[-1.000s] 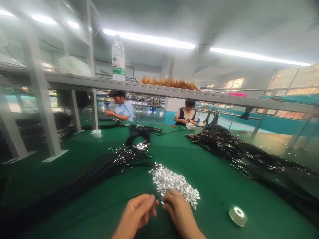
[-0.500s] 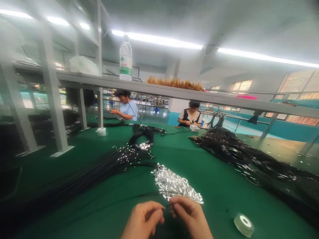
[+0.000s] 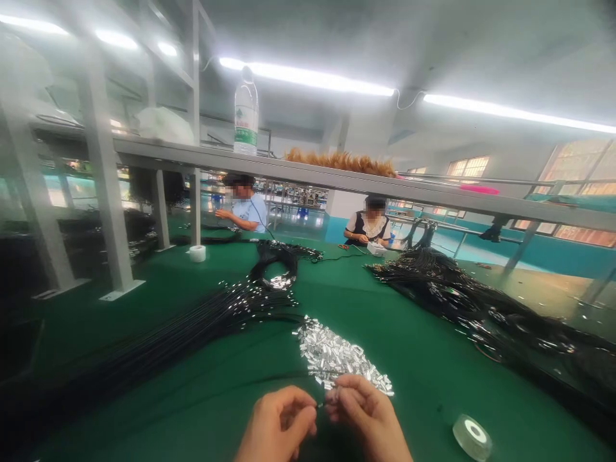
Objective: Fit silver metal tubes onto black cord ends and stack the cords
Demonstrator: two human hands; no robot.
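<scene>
My left hand and my right hand meet at the bottom edge over the green table. The left fingers pinch the end of a thin black cord that trails off to the left. The right fingers pinch a small silver metal sleeve against the cord's tip. Just beyond the hands lies a heap of silver sleeves. A long bundle of black cords with silver ends stretches from the left to the middle of the table.
A roll of clear tape lies at the right of my hands. A big pile of black cords fills the right side. A shelf carries a water bottle. Two people work across the table; white tape roll.
The view has shifted so the hands sit lower in the picture. My right hand has left the sleeve heap and come to the cord's tip with a sleeve pinched in it.
</scene>
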